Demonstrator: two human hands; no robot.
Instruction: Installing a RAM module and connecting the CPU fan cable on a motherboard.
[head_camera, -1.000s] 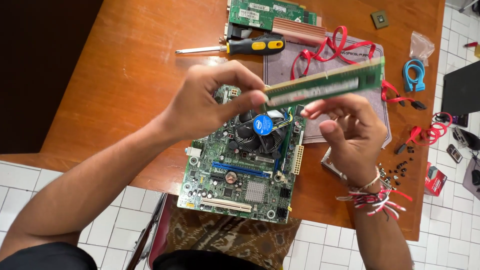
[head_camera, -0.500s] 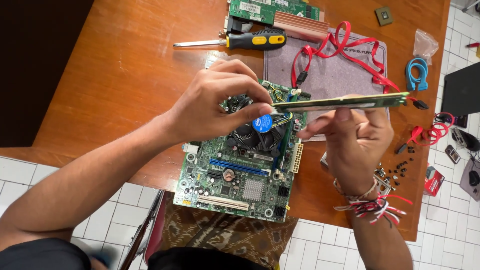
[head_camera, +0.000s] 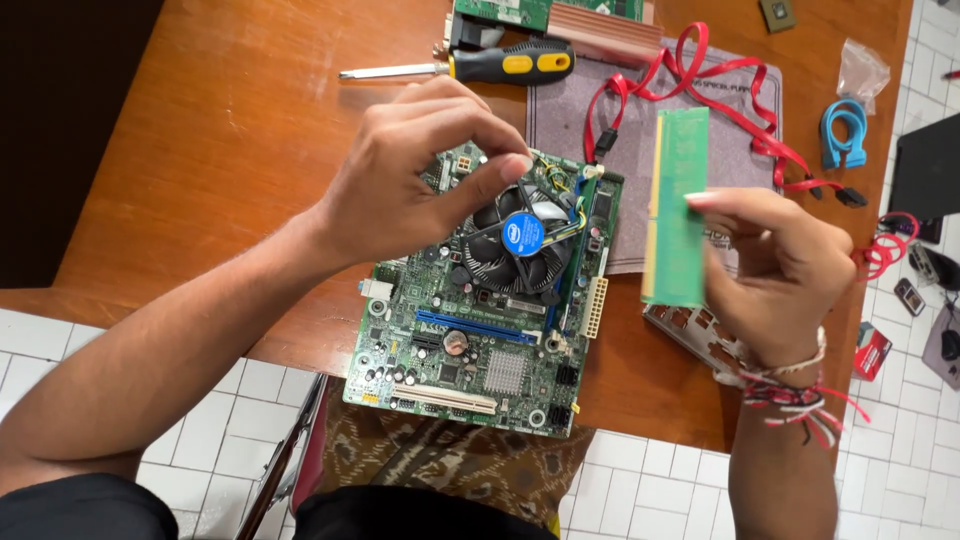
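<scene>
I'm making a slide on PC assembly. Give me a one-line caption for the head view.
Right hand holds a green memory module beside a motherboard while the left hand touches its cooler fan.

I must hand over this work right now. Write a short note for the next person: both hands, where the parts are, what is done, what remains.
Left hand: empty, fingers at the fan cooler on the motherboard.
Right hand: holds the green memory module upright, off the board.
Motherboard lies at the wooden table edge; screwdriver and red cable lie behind it.
Done: module is out of its slot.
Left: module not yet seated or set down.
</scene>
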